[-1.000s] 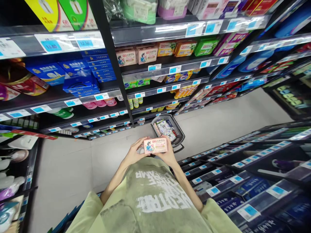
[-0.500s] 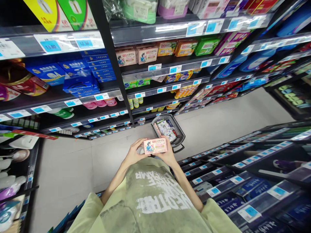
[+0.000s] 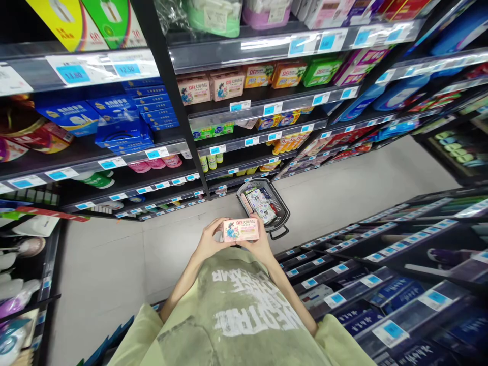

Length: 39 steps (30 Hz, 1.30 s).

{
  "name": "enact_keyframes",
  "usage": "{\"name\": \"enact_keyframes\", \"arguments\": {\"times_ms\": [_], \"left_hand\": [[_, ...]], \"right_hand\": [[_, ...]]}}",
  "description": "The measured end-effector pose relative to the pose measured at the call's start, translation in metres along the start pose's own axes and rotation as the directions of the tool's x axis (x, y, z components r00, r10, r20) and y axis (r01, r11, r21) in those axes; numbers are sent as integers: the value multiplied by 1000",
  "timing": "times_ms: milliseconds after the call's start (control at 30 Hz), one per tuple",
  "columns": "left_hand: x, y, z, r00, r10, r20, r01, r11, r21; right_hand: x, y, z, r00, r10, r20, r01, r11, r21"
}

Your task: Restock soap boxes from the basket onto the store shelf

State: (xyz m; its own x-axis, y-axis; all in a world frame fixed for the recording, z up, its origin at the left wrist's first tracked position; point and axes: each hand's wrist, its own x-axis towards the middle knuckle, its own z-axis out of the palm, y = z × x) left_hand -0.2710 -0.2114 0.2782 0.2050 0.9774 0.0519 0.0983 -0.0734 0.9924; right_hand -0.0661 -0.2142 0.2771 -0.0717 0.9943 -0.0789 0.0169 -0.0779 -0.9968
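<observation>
Between both hands I hold a pink soap box point(image 3: 241, 230) in front of my waist, its printed face turned up toward me. My left hand point(image 3: 211, 239) grips its left end, fingers wrapped at the edge. The right end is gripped by my right hand point(image 3: 262, 239), partly hidden behind the box. Beyond it on the floor stands a dark grey shopping basket point(image 3: 281, 212) with several packs inside. Matching pink soap boxes point(image 3: 227, 85) sit on a shelf ahead.
A tall shelf unit point(image 3: 183, 112) with price tags runs along the front, loaded with boxes and bottles. Another shelf rack point(image 3: 354, 277) stands close on my right. Further goods line the left shelf point(image 3: 28, 274). Grey floor point(image 3: 102, 254) lies between them.
The soap box and both hands have shifted very slightly left in view. My grip stays the same, and the basket has not moved on the floor.
</observation>
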Motion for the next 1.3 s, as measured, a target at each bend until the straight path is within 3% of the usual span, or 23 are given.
{"name": "enact_keyframes", "arguments": {"times_ms": [200, 600, 967, 1300], "left_hand": [[-6, -5, 1, 998, -40, -38, 37, 996, -76], [-9, -7, -3, 999, -16, -43, 13, 998, -58], [-8, -3, -4, 994, 28, -104, -35, 997, -67], [3, 6, 1, 994, 53, -92, -57, 998, -36]], "right_hand": [[-3, 6, 0, 1000, 3, 23, -2, 1000, -17], [-8, 7, 3, 1000, 25, 14, -25, 1000, -4], [-11, 2, 13, 987, 112, 120, -143, 945, 294], [-10, 0, 15, 991, 124, 45, -132, 948, 289]]}}
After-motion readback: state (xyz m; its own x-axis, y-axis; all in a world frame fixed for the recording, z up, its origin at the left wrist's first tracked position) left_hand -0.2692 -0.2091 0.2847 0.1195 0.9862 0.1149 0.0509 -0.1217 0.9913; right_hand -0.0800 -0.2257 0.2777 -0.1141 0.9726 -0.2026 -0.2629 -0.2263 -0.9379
